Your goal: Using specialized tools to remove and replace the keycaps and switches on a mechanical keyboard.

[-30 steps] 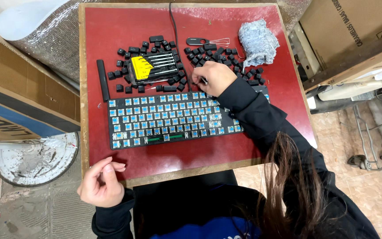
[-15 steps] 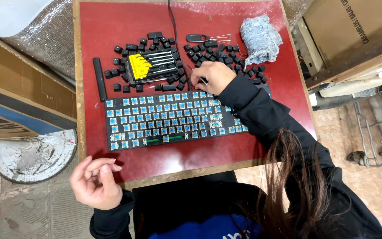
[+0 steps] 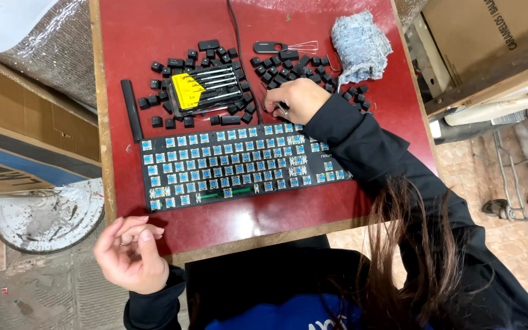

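A black keyboard (image 3: 239, 195) with its caps off and blue switches showing lies across the red table (image 3: 154, 36). My right hand (image 3: 300, 98) rests just above the keyboard's top edge among loose black keycaps (image 3: 276, 68). Its fingers are curled down, and a small dark and silver object pokes out from under them. My left hand (image 3: 131, 253) hangs off the table's near left corner, loosely curled and holding nothing. A screwdriver set (image 3: 206, 90) with a yellow card lies among more keycaps (image 3: 160, 67) to the left.
A long black bar (image 3: 132, 110) lies left of the keyboard. At the far edge are a wire keycap puller (image 3: 285, 46) and a grey cloth (image 3: 359, 46). Cardboard boxes (image 3: 25, 134) and a white round lid (image 3: 44, 217) sit left of the table, with shelving on the right.
My left hand has drifted slightly down and its fingers have curled in. My right hand stays at the same spot among the keycaps.
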